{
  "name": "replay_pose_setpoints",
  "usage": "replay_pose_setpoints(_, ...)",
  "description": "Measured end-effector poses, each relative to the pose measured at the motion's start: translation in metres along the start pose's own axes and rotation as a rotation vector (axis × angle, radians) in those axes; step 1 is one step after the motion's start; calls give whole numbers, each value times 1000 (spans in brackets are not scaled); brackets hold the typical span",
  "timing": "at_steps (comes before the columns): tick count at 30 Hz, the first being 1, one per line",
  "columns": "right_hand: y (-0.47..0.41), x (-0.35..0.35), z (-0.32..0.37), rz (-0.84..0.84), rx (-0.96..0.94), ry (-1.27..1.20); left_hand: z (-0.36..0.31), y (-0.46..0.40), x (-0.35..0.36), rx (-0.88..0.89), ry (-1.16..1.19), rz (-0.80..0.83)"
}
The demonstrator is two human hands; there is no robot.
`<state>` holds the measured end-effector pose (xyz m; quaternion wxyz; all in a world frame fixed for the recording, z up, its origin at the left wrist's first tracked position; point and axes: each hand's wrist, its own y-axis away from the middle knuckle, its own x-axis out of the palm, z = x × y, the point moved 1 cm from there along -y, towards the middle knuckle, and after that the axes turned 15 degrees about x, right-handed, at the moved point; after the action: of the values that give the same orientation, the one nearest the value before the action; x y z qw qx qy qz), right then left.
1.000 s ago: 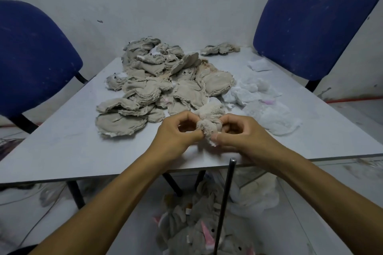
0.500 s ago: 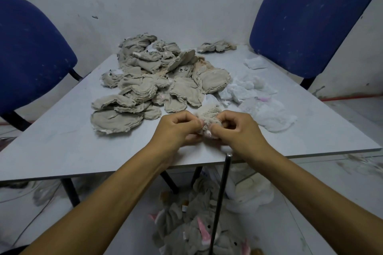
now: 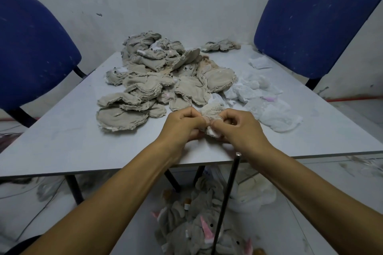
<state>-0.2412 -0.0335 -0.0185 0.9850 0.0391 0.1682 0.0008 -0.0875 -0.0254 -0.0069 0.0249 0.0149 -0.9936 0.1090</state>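
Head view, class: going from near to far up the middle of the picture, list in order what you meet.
Grey plush toys → left hand and right hand, side by side, gripping one fabric piece → pile of grey fabric pieces → white wall.

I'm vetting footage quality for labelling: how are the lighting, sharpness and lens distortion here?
Head view: dim, bluish light, soft shadows, no glare; wide-angle distortion leans the right blue chair outward; the left hand, right hand and the fabric piece they pinch look sharp; the floor at far right is smeared.
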Motion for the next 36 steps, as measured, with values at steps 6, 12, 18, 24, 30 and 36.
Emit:
replay_pose_setpoints(6, 0, 5, -2, -132, -56, 32, -1, 11, 0, 77, -79, 17)
replay_pose_setpoints(12, -4, 5, -1, -41, 45, -66, -3, 19, 0, 181, -328, 17)
replay_pose_setpoints(18, -2, -7, 2, 221, 10, -61, 0, 10, 1, 106, -327, -128)
replay_pose_setpoints(24, 4, -8, 0, 108, -119, 133, 4, 10, 4, 87, -306, -179)
replay_pose_setpoints(30, 3, -2, -2, -60, -153, 140, 5, 12, 1, 104, -167, -103)
replay_pose_setpoints(36, -1, 0, -4, -147, -105, 134, 5, 21, 5, 226, -333, -64)
